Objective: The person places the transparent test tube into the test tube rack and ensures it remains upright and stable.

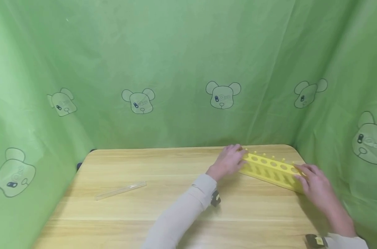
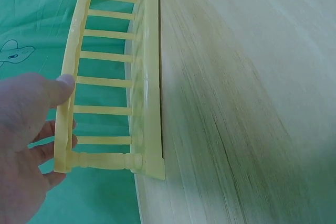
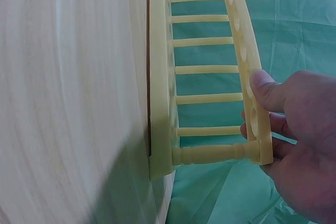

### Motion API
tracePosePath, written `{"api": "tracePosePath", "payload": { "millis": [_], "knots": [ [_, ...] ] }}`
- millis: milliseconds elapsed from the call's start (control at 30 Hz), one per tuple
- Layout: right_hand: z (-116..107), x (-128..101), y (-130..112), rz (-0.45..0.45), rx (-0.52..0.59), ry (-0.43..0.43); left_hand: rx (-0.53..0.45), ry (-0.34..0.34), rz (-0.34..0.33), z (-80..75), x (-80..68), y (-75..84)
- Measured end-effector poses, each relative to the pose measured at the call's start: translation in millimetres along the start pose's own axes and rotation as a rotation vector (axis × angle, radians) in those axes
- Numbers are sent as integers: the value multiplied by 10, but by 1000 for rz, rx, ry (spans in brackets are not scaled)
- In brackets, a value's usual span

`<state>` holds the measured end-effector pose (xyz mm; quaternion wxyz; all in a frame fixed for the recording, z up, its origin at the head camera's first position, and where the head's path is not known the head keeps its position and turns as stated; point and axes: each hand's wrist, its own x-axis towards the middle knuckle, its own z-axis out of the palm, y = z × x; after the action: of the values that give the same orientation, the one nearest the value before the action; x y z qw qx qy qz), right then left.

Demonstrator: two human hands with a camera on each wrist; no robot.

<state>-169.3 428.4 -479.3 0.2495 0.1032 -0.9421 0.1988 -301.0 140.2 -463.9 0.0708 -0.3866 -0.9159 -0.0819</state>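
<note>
A yellow test-tube rack (image 1: 270, 168) with a row of round holes stands on the wooden table (image 1: 163, 211) near its back right corner. My left hand (image 1: 235, 157) holds the rack's left end, and my right hand (image 1: 305, 174) holds its right end. In the left wrist view my left hand (image 2: 37, 108) has its thumb on the top plate of the rack (image 2: 152, 77) and its fingers curled behind. In the right wrist view my right hand (image 3: 273, 114) pinches the top plate of the rack (image 3: 157, 77) the same way. No tubes show in the rack.
A clear glass tube (image 1: 120, 190) lies flat on the table's left half, far from both hands. A green curtain (image 1: 176, 69) printed with bear heads closes in the back and both sides, close behind the rack. Small devices are strapped at both wrists.
</note>
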Motion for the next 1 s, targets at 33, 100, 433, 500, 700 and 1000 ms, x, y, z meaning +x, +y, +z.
{"api": "tracePosePath", "payload": {
  "millis": [33,100,433,500,700,1000],
  "knots": [
    [5,1,-2,2,0,-1,9,5,2,3,2,-1],
    [13,3,1,1,2,3,23,9,1,11,6,-1],
    [17,19,18,13,-7,-18,31,14,-24,33,8,5],
    [15,27,17,10,-5,-22,36,17,-25,23,5,2],
    [-5,37,9,11,1,-47,34,23,-21,-6,-8,1],
    [-3,78,-27,17,-15,-85,28,31,-25,-48,-45,-31]
  ]
}}
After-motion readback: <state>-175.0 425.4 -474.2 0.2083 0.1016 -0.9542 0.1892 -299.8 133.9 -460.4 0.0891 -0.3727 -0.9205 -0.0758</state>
